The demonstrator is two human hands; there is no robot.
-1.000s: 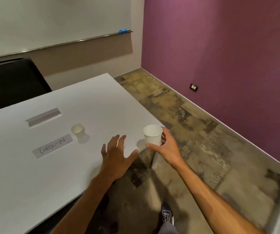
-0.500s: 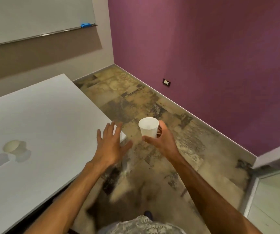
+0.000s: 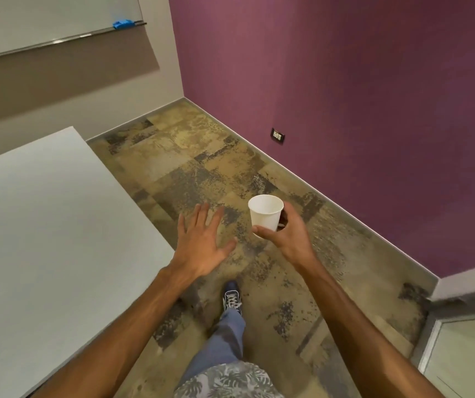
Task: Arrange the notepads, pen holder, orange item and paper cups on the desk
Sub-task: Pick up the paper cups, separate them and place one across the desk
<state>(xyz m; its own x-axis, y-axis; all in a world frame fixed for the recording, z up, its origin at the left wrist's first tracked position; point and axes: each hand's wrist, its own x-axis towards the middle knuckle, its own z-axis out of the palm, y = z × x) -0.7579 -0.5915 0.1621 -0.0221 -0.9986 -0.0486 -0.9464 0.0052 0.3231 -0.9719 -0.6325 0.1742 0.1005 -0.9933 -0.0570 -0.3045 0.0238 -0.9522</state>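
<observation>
My right hand (image 3: pixel 289 235) grips a white paper cup (image 3: pixel 265 212) upright by its lower part, out over the carpet and to the right of the desk. My left hand (image 3: pixel 202 242) is spread flat with fingers apart and holds nothing; it hovers just past the right corner of the white desk (image 3: pixel 44 225). The second cup, the notepads, the pen holder and the orange item are out of the frame.
Patterned carpet (image 3: pixel 202 168) stretches ahead between the desk and a purple wall (image 3: pixel 345 96) with a socket (image 3: pixel 278 135). A whiteboard ledge with a blue eraser (image 3: pixel 123 23) is at upper left. My own leg and shoe (image 3: pixel 232 297) step forward below the hands.
The view has swung right and away from the desk; the second cup and the labels have slid out of frame. Both hands, with the cup, now hang over the carpet.
</observation>
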